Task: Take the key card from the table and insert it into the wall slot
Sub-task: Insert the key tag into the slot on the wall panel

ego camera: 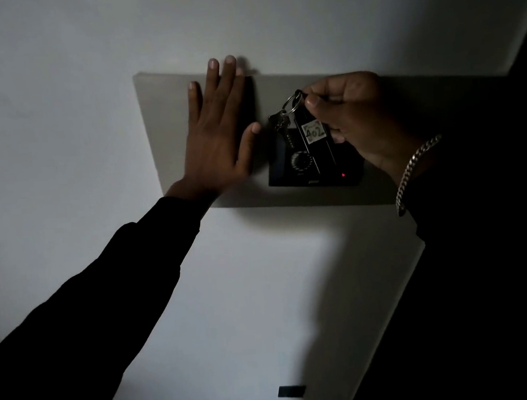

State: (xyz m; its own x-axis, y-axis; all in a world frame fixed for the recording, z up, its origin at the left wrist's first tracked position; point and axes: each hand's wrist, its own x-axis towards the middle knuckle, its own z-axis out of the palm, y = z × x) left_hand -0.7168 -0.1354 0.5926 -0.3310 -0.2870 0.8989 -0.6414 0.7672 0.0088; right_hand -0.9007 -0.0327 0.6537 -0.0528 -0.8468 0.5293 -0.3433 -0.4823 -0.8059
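Observation:
The key card is a narrow black tag with a white label reading 402, a metal ring and a small key hanging at its top. My right hand pinches it near the ring and holds it against the black wall slot unit, which shows a small red light. The tag's lower end overlaps the unit; I cannot tell how deep it sits. My left hand lies flat with spread fingers on the grey wall panel, just left of the unit.
The room is dim. A white wall surrounds the grey panel. A small dark rectangular plate sits low on the wall. A metal bracelet hangs on my right wrist. Deep shadow fills the right side.

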